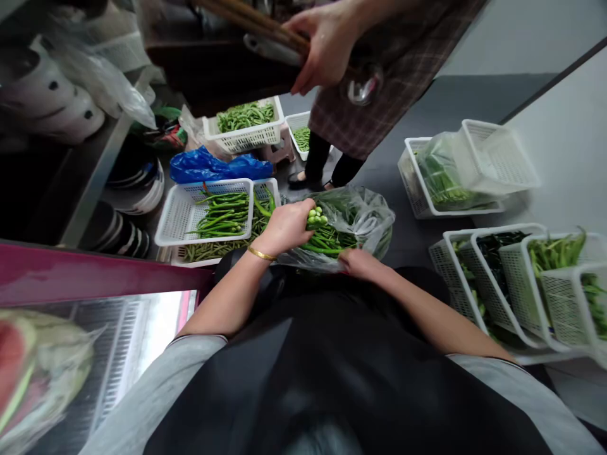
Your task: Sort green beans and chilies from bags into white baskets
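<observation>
green peppers [317, 218] are gripped in a bunch by the left hand [284, 225], above the left part of a clear plastic bag [374, 221], with their pale, rounded ends showing past the fingers. the left fingers are curled and pressed together around the bunch, and a gold bracelet [262, 254] is worn on that wrist. the bag's near edge is touched by the right hand [363, 263]; its fingers are bent, but whether the plastic is pinched between them cannot be told. more long peppers [332, 241] are held in the bag, toward its near edge. to the left, similar peppers are laid along the right edge of a white basket [177, 218], which is rested on a lower basket [276, 189] filled with thin green pods. a blue plastic bag [218, 165] is spread beyond the white basket's far edge. farther off, green beans [245, 116] are heaped in another basket. on the right, bagged greens [443, 177] are held in a basket, over whose far right corner a stacked basket [497, 158] is tilted. nearer, a row of baskets [566, 303] is filled with greens. brown sticks [265, 25] are grasped by a co-worker's hand [327, 47] at the top.
</observation>
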A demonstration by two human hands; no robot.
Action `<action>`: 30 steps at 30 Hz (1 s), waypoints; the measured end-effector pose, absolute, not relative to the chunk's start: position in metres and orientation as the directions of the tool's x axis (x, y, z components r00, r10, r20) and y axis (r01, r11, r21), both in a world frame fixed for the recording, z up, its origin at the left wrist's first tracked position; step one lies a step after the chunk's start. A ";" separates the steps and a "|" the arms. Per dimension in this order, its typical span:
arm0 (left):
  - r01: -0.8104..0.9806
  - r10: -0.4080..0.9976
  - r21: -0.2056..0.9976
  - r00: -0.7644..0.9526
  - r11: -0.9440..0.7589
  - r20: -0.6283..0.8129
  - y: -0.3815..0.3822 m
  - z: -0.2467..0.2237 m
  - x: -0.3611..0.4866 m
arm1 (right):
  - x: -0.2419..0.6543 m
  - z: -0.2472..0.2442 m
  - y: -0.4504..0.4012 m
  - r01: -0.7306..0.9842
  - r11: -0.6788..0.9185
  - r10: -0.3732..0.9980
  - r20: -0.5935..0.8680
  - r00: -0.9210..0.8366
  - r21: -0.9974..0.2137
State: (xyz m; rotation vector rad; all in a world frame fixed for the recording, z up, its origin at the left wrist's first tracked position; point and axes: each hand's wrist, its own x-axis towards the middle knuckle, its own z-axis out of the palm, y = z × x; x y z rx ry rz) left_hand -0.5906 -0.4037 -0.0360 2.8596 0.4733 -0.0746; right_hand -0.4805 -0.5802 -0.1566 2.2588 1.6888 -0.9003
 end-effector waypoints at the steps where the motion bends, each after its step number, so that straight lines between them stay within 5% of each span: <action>1: 0.322 0.317 0.243 0.947 -0.915 -0.057 -0.403 -0.034 -0.591 | -0.475 -0.158 -0.577 0.905 -0.400 0.812 -0.514 0.277 -0.144; 4: 0.264 0.304 0.304 0.949 -0.915 0.089 -0.400 -0.025 -0.593 | -0.461 -0.163 -0.563 0.878 -0.478 0.770 -0.496 0.402 -0.030; 7: 0.205 0.278 0.339 0.943 -0.918 0.182 -0.398 -0.022 -0.595 | -0.453 -0.160 -0.554 0.909 -0.412 0.768 -0.559 0.313 -0.057; 10: 0.141 0.197 0.364 0.973 -0.921 0.121 -0.401 -0.030 -0.592 | -0.442 -0.142 -0.554 0.937 -0.312 0.857 -0.471 0.208 -0.154; 14: 0.118 0.117 0.453 0.993 -0.884 -0.030 -0.407 -0.051 -0.579 | -0.433 -0.101 -0.553 0.897 -0.358 0.930 -0.186 0.317 -0.260; 19: 0.131 0.180 0.643 0.984 -0.755 0.011 -0.397 -0.075 -0.568 | -0.440 -0.084 -0.544 0.788 -0.231 0.949 0.046 0.312 -0.571; 22: 0.121 0.230 0.638 0.969 -0.761 0.090 -0.390 -0.087 -0.571 | -0.443 -0.091 -0.540 0.670 -0.204 0.954 0.007 0.299 -0.714; 26: 0.087 0.197 0.577 0.972 -0.812 0.130 -0.395 -0.092 -0.578 | -0.440 -0.098 -0.543 0.665 -0.235 0.972 -0.152 0.182 -0.709; 30: 0.042 0.106 0.674 0.993 -0.738 0.054 -0.395 -0.077 -0.577 | -0.426 -0.113 -0.551 0.433 -0.173 0.977 -0.100 0.186 -0.885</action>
